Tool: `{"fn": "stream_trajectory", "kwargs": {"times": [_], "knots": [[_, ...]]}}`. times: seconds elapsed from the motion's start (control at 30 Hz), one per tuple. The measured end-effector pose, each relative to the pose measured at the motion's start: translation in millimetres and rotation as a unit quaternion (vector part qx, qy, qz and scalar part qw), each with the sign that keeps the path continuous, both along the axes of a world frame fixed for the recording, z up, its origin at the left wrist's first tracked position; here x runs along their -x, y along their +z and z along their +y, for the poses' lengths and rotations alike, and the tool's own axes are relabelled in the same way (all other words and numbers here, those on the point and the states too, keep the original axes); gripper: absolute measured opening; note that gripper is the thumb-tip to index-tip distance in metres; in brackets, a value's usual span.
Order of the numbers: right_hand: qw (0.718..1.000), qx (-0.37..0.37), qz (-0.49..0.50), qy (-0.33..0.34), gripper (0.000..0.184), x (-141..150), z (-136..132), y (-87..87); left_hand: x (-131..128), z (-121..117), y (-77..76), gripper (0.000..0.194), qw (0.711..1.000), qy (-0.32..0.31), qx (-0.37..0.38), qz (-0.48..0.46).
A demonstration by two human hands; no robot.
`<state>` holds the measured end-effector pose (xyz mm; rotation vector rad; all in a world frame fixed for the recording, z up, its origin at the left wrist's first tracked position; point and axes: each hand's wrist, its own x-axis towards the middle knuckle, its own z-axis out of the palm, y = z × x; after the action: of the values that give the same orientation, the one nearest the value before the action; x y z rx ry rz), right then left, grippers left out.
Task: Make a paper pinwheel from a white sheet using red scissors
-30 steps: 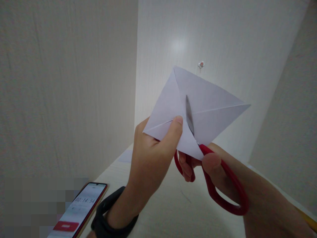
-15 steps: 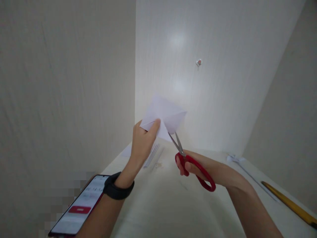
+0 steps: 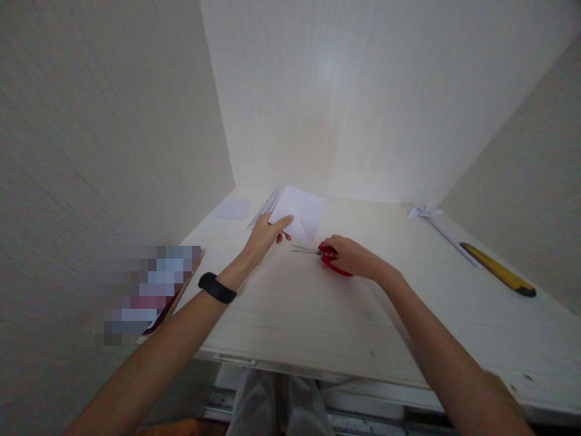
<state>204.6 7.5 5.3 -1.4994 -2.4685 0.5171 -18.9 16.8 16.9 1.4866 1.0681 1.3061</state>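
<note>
Above the table (image 3: 295,315), the paper (image 3: 305,206) stays pinched between the left hand's (image 3: 264,235) thumb and fingers; the scissors (image 3: 319,251), wrapped by the right hand's (image 3: 356,255) fingers, have left it, blades parted beside the left fingertips: cutting seems paused.

Along the left edge of the pale desk (image 3: 281,321) I saw a phone (image 3: 154,290), its screen too blurred to read. Farther back lay a flat pale sheet (image 3: 231,209), with some thin white sticks (image 3: 262,211) near it. Over on the right, a long white rod (image 3: 454,243) with folded paper (image 3: 424,212) at its far end lay just beside a yellow, black-ended cutter (image 3: 498,269).
</note>
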Motion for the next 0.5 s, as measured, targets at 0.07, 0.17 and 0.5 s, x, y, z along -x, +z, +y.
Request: {"fn": "stream_trajectory", "kwargs": {"times": [0.07, 0.17, 0.5], "knots": [[1.0, -0.006, -0.003, 0.015, 0.019, 3, -1, -2.4, -1, -3, 1.0, 0.026, 1.0, -0.014, 0.002, 0.026], [0.999, -0.019, 0.015, 0.044, 0.025, 6, -4, -3.9, -3, -6, 1.1, 0.026, 0.998, -0.031, -0.009, 0.061], [0.976, -0.057, 0.152, 0.143, 0.045, 12, -5, -9.7, -8, -13, -8.2, 0.034, 0.986, -0.098, -0.031, 0.13]]}}
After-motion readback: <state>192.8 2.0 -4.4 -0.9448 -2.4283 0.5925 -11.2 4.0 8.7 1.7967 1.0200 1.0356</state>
